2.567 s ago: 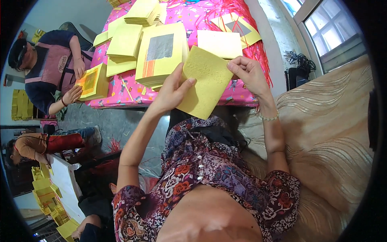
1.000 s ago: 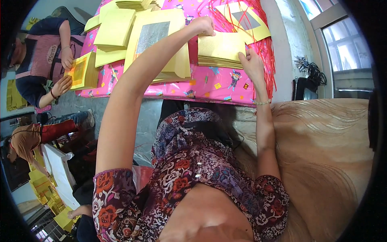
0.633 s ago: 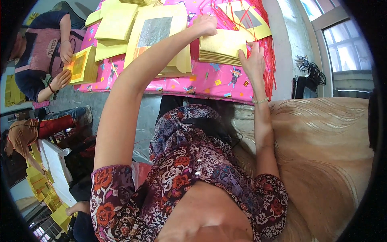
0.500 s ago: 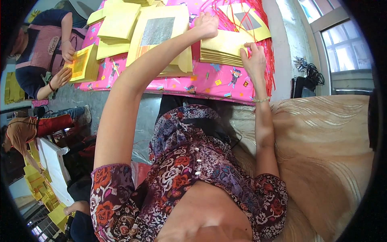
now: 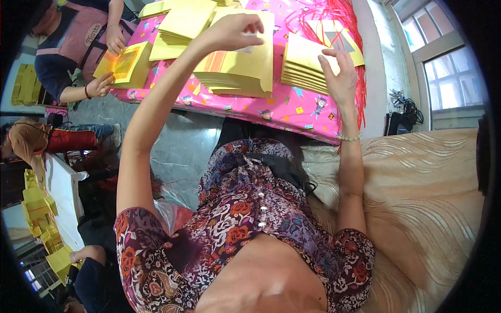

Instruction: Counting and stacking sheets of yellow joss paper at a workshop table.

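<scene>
My left hand hovers over a large stack of yellow paper sheets, its fingers curled but apart from the thumb, nothing seen in it. Orange printing and part of a pale patch show on the top sheet; the hand and wrist cover some of it. To the right lies a smaller stack of folded yellow paper. My right hand is at this stack's right edge, thumb and fingers apart. Whether its thumb touches the paper I cannot tell.
Red plastic strings hang over the right edge of the pink-covered table. More yellow paper stacks lie further left. Another person's hands hold a yellow stack at the left. A patterned beige sofa stands at right.
My left hand has left the folded stack and moved left over the large stack. My right hand stays by the folded stack's right edge. The whole view has shifted a little.
</scene>
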A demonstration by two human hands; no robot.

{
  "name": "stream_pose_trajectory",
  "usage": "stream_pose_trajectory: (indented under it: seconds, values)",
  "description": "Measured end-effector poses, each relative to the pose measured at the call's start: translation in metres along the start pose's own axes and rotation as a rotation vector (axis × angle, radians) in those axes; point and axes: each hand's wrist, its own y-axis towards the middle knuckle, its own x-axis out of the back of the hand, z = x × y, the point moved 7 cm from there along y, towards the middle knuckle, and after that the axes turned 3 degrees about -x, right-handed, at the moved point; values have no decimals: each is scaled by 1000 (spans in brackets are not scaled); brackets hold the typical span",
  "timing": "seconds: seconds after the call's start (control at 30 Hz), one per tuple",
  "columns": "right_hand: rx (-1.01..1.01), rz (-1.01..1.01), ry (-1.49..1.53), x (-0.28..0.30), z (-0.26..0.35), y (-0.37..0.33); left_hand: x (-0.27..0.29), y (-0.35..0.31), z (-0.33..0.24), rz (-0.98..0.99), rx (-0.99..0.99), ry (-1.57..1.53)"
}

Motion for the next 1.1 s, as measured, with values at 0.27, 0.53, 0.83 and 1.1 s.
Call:
stream_pose_trajectory:
  seconds: [0.27, 0.53, 0.83, 1.1]
  values:
    - [409, 295, 51, -60, 95, -7, 2, -78, 6, 45, -24, 7]
    - [440, 456, -56, -88, 100, -7, -4, -87, 16, -3, 22, -29]
    - [228, 526, 65, -89, 91, 5, -9, -87, 38, 45, 130, -359]
    - [135, 541, 72, -92, 86, 6, -12, -84, 48, 49, 167, -324]
